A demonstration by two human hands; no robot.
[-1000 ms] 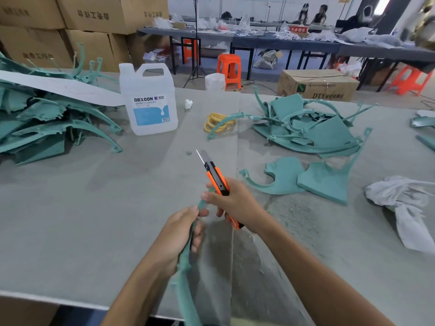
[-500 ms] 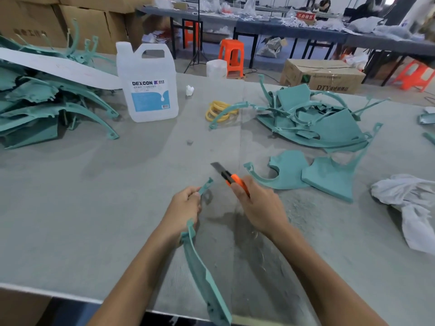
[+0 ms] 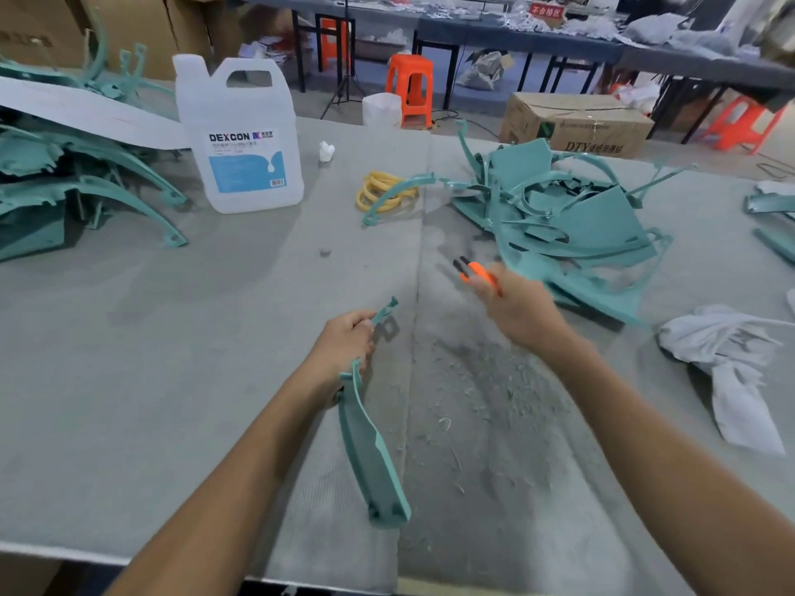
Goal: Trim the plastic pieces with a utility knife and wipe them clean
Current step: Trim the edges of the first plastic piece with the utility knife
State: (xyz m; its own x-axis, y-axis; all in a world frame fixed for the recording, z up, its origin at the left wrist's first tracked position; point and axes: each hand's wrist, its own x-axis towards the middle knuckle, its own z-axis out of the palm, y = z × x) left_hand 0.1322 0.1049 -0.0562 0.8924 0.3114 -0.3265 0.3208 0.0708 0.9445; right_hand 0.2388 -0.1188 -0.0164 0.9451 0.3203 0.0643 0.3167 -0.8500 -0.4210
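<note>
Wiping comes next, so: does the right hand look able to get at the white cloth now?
Likely yes: the cloth lies uncovered right of the right hand, bare table between. But that hand grips the knife, so grasping would be awkward.

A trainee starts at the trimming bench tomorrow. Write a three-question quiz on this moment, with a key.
1. Which hand grips the utility knife?
2. The left hand holds: A) a teal plastic piece; B) a screwdriver; C) a brush.
3. True or false: the white cloth lies on the table to the person's right, touched by neither hand.

Key: 1) the right hand; 2) A; 3) true.
</note>
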